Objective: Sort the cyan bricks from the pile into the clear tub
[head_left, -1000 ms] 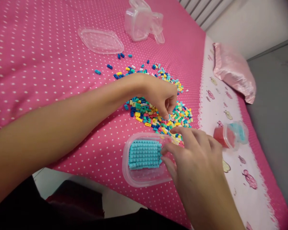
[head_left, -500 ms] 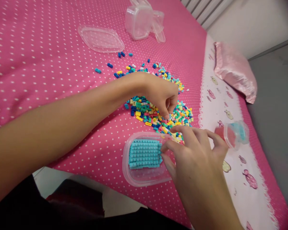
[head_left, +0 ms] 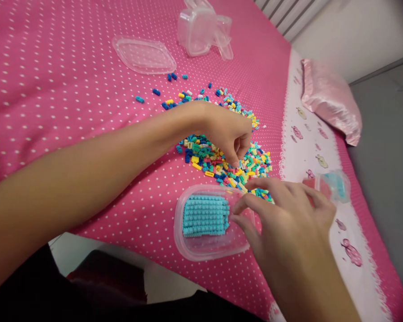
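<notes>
My left hand [head_left: 230,132] reaches across from the left over a pile of small colourful building bricks [head_left: 201,150]. Its fingers are closed in a pinch among the bricks; whatever they hold is hidden. Just below the pile lies a shallow clear plastic container [head_left: 208,256], holding a rectangular layer of light blue bricks [head_left: 204,214] packed in rows on its left side. Over the container's right end hovers my right hand [head_left: 285,219], thumb and index tips slightly apart beside the blue rows, other fingers spread. I see nothing between them.
Behind the pile are a clear lid [head_left: 146,56] and a clear, oddly shaped plastic container [head_left: 198,33]. A small container with red and light blue contents [head_left: 336,185] lies to the right. Beyond sits a pink satin pillow [head_left: 332,100]. The bed's edge runs along the front.
My right hand has drawn back to the right from the edge of the blue bricks, its fingertips parting slightly. My left hand stays pinched over the pile.
</notes>
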Motion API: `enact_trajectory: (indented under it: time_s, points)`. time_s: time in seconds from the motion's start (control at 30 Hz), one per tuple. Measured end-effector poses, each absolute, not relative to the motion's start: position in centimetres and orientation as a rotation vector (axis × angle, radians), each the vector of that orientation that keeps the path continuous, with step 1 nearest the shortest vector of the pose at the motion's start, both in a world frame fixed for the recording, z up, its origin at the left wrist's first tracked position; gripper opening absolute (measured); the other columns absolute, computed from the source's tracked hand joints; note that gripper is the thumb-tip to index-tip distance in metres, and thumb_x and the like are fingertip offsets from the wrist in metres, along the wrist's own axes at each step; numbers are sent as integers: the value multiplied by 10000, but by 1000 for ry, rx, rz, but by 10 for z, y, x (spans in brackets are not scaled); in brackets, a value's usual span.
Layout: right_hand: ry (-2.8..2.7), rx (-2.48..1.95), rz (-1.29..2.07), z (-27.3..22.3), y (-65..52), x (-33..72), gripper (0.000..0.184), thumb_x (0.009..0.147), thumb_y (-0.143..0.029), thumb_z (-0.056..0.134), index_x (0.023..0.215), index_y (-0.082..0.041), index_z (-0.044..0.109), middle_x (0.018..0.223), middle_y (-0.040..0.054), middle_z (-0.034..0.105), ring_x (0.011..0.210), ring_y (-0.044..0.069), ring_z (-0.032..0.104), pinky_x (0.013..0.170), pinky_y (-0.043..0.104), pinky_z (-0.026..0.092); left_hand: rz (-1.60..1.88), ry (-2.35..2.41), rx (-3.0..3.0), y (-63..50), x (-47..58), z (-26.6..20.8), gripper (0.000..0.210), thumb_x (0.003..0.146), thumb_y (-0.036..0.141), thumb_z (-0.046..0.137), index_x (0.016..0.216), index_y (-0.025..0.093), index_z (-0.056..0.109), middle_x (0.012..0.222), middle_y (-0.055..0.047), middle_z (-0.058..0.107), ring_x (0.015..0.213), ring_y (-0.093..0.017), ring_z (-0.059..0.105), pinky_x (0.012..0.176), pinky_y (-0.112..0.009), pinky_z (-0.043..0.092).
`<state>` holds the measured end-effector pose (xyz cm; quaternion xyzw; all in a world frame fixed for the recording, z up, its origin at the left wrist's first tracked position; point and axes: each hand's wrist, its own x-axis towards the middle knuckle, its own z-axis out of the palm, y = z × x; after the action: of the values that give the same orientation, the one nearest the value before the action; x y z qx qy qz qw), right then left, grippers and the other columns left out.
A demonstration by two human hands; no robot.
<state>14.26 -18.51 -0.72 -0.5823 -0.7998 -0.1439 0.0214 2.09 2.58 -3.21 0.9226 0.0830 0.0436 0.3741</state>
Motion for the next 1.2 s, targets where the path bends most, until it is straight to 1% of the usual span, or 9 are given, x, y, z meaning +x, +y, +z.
enact_trajectory:
  time_s: [0.07,0.17,0.27,0.37,0.53,0.73,0.9,1.03,1.2]
  points:
    - [-2480,-1735,-360,5,-184,151,32,868,-267,668,859,-280,695,1023,49,708,917,280,629,838,465,400,131,179,2338,27,20,-34,70,712,224,739,656,187,757,568,43,676,570,-89,561,601,-214,340]
    - [-2294,-1816,-325,17,-182,156,114,920,-321,627,986,-239,672,978,58,686,882,237,642,748,381,454,187,115,2300,30,18,-35,68,723,250,739,702,193,771,605,39,697,597,-94,585,602,-207,355]
    - [-2101,-1841,-325,17,-179,155,174,918,-302,643,1063,-207,659,992,54,694,896,208,671,757,346,490,189,69,2242,30,17,-33,129,734,309,747,767,192,787,663,18,723,628,-112,609,612,-220,378]
    - [-1998,-1837,-187,10,-175,152,165,921,-269,649,1080,-228,662,1012,22,730,903,181,706,782,326,517,174,25,2181,28,16,-31,177,740,354,757,800,192,798,686,4,730,643,-118,611,632,-231,392]
    - [-1784,-1899,128,-1,-172,149,174,990,-331,550,1118,-280,657,941,-11,764,848,174,736,696,318,553,253,-39,2139,24,19,-29,178,743,338,759,820,183,799,646,11,695,577,-97,554,583,-231,364]
    - [-1721,-1898,244,-4,-167,151,69,911,-294,653,926,-247,701,917,7,775,829,187,737,778,359,576,324,-102,2153,16,21,-28,90,742,232,722,761,178,792,619,14,663,574,-95,525,592,-241,365]
    - [-1641,-1890,209,-7,-165,154,111,910,-332,657,961,-237,679,908,20,753,822,181,716,761,352,569,347,-104,2177,14,21,-26,101,754,250,725,780,185,798,651,13,680,581,-91,514,605,-246,362]
    - [-1579,-1832,327,-11,-161,157,111,889,-306,682,974,-234,680,933,25,754,860,183,725,791,354,579,346,-98,2180,12,21,-25,72,734,229,750,761,186,801,639,15,678,577,-88,503,620,-254,359]
    - [-1597,-1844,359,-10,-161,162,105,847,-291,727,934,-236,711,868,4,760,789,171,729,763,339,591,320,-77,2206,8,24,-26,57,693,176,762,734,193,797,593,28,664,540,-84,494,603,-252,351]
